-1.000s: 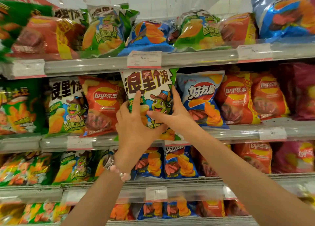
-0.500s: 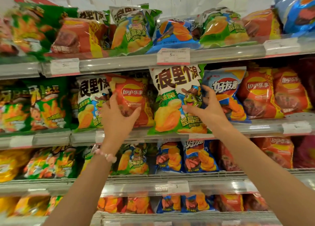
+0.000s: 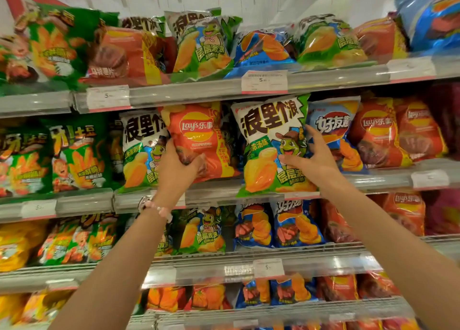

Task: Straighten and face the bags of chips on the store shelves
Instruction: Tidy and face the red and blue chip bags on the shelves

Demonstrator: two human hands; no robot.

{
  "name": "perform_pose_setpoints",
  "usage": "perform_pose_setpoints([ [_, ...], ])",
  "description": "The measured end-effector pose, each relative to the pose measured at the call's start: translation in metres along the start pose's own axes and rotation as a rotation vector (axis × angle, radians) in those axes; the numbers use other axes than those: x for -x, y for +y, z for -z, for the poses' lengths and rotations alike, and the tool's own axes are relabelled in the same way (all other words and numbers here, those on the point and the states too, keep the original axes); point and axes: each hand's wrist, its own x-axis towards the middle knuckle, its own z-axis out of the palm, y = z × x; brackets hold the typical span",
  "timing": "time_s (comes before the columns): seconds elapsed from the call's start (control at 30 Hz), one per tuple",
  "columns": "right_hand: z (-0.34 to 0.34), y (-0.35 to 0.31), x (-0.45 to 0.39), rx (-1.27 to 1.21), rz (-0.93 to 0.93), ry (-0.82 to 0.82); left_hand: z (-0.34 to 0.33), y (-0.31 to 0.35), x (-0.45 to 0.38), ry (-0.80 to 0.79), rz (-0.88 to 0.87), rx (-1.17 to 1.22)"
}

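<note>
left hand [image 3: 178, 166] gripping orange bag [image 3: 199, 140], shelf [image 3: 214, 195]

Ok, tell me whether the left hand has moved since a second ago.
Yes. The left hand left the white-and-green turtle bag and now grips the orange Lay's bag beside it.

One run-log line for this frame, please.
left hand: grips orange Lay's bag | right hand: holds white-green turtle bag | shelf: middle | facing: unfinished
</note>
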Motion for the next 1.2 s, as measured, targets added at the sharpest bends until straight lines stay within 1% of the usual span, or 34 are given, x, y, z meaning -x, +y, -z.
perform_pose_setpoints([
  [0.1,-0.004,-0.002,-0.003,0.023,0.009,0.03,0.021,0.008,0.011,-0.007,0.01,0.11],
  [0.2,-0.019,-0.008,-0.005,0.092,0.046,0.007,0.045,0.009,0.027,0.005,0.044,0.094],
  [0.3,-0.043,-0.014,-0.011,0.172,0.082,-0.023,0.067,0.001,0.039,-0.008,0.116,0.096],
  [0.4,-0.073,-0.018,-0.017,0.164,0.118,-0.059,0.089,-0.008,0.05,-0.022,0.197,0.145],
  [0.53,-0.117,-0.021,-0.033,0.221,0.081,-0.07,0.116,-0.022,0.064,0.0,0.242,0.157],
  [0.63,-0.142,-0.019,-0.041,0.22,0.055,-0.087,0.128,-0.029,0.073,0.05,0.229,0.161],
  [0.73,-0.156,-0.012,-0.044,0.162,0.036,-0.072,0.132,-0.03,0.078,0.056,0.227,0.185],
  [0.9,-0.159,-0.003,-0.045,0.216,0.039,-0.07,0.126,-0.021,0.079,0.037,0.197,0.259],
  [1.03,-0.153,-0.001,-0.047,0.25,0.023,-0.134,0.112,-0.013,0.074,-0.009,0.183,0.285],
  [1.2,-0.141,-0.006,-0.044,0.177,-0.016,-0.219,0.092,-0.008,0.076,-0.067,0.187,0.34],
])
